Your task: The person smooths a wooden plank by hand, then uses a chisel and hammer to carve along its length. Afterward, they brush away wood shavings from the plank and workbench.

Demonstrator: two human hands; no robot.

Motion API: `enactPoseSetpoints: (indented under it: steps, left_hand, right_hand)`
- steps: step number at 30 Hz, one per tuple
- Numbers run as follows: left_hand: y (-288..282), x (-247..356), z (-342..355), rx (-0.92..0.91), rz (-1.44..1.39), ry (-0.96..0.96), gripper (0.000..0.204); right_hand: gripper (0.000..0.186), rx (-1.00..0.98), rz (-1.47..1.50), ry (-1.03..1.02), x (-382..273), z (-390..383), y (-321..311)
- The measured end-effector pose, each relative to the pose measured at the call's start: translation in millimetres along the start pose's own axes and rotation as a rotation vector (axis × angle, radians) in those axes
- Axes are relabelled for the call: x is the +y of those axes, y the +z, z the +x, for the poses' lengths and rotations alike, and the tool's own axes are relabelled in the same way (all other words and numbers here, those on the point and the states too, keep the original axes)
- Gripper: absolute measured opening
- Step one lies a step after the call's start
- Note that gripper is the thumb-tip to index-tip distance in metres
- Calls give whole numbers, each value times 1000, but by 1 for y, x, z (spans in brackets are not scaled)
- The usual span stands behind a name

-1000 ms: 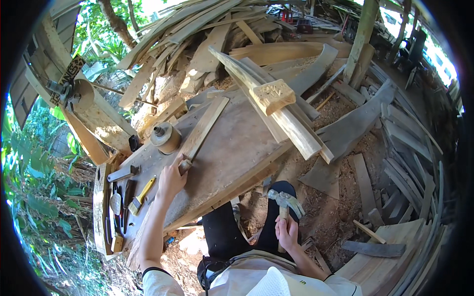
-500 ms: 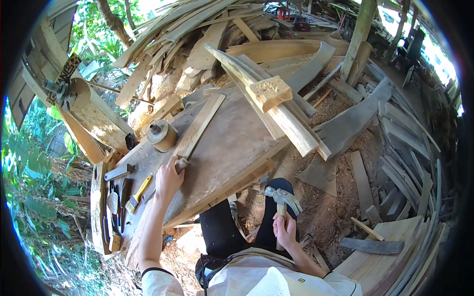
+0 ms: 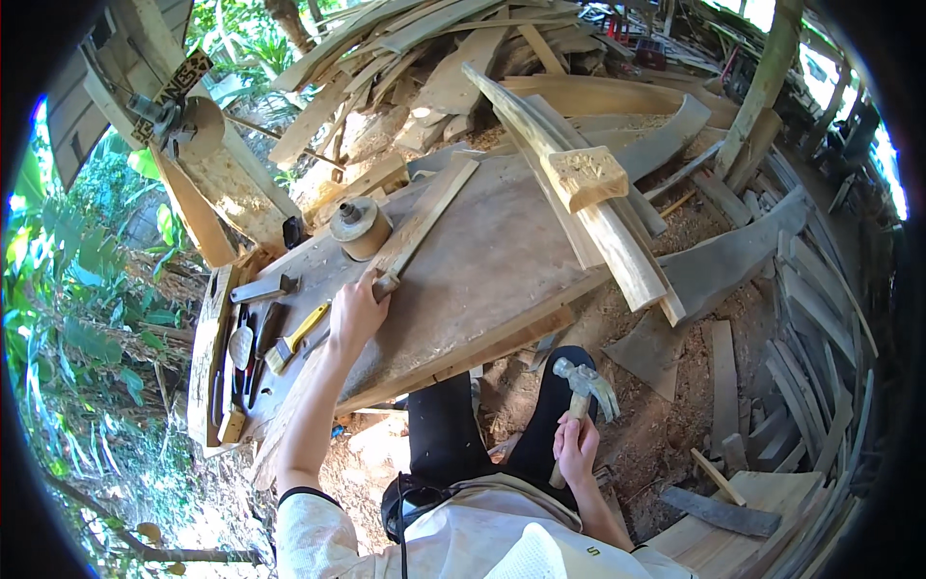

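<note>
My right hand [image 3: 576, 449] is closed around the wooden handle of a claw hammer [image 3: 585, 386], its metal head raised above my right knee. Over the wooden workbench [image 3: 482, 261], my left hand [image 3: 358, 314] is closed on a chisel [image 3: 386, 285]; its rounded wooden handle end sticks out past my fingers, and a grey blade shows on the other side. Beyond that hand lies a long wooden strip [image 3: 424, 220]. A yellow-handled paintbrush [image 3: 298, 338] rests left of the chisel.
A round wooden block with a knob [image 3: 361, 229] stands on the bench. Several hand tools lie near a wooden plane [image 3: 262, 289] at its left end. A carved beam [image 3: 617, 241] overhangs the bench's right side. Planks [image 3: 434, 58] are piled behind; more boards [image 3: 815, 309] line the right.
The whole view has shifted, so the bench and surroundings sit further right. Both hands keep their holds on the chisel and the hammer; the hammer head is turned slightly.
</note>
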State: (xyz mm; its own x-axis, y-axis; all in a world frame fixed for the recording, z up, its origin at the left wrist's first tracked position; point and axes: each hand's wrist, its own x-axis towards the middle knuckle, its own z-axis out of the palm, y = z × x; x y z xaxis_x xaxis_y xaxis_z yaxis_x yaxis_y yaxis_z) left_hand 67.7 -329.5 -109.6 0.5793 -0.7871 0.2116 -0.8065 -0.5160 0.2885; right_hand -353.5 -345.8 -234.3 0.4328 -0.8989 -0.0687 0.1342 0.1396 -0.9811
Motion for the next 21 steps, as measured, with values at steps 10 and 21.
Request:
enactPoseSetpoints:
  steps: [10,21]
  left_hand:
    - [-5,-7,5,-28,-5,-7,25]
    - [0,-19,31,73,26,-39,20]
  right_hand:
    - [31,-10,9,-11,-2,-1,0]
    - [32,14,1,-32,4,-1,-2]
